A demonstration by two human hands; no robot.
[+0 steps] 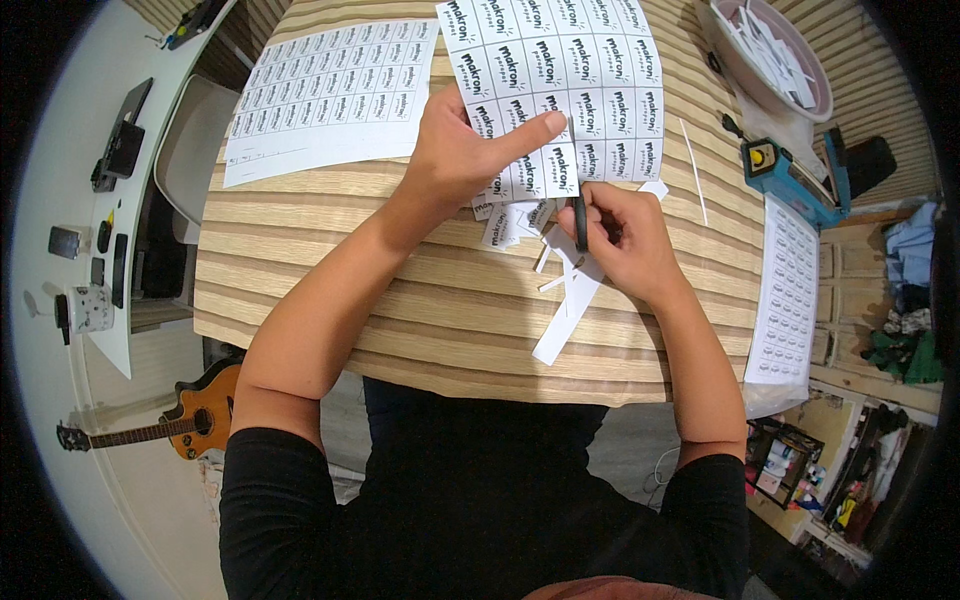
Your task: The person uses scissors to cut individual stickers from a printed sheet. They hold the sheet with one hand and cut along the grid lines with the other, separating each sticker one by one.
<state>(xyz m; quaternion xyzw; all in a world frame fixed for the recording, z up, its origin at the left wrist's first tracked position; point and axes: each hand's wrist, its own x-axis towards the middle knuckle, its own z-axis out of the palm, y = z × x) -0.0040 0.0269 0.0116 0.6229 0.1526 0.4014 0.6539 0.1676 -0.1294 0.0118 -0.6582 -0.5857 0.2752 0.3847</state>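
Observation:
My left hand (472, 146) grips a sheet of printed labels (615, 67), thumb on top and fingers beneath. Black-handled scissors (580, 221) are in my right hand (626, 232), their blades upright in a slit that runs up from the sheet's near edge between two label columns. Under the sheet, several cut labels (499, 229) lie loosely piled on the table. White paper offcuts (568, 319) spread out below my right hand. My left fingertips are hidden behind the sheet.
Another label sheet (330, 97) lies at the left of the wood-patterned table (300, 277). A basin (817, 112) of paper scraps stands far right, near a blue device (787, 184) and a further stack of sheets (784, 300). One thin strip (694, 172) lies nearby. A guitar (199, 420) leans at the left.

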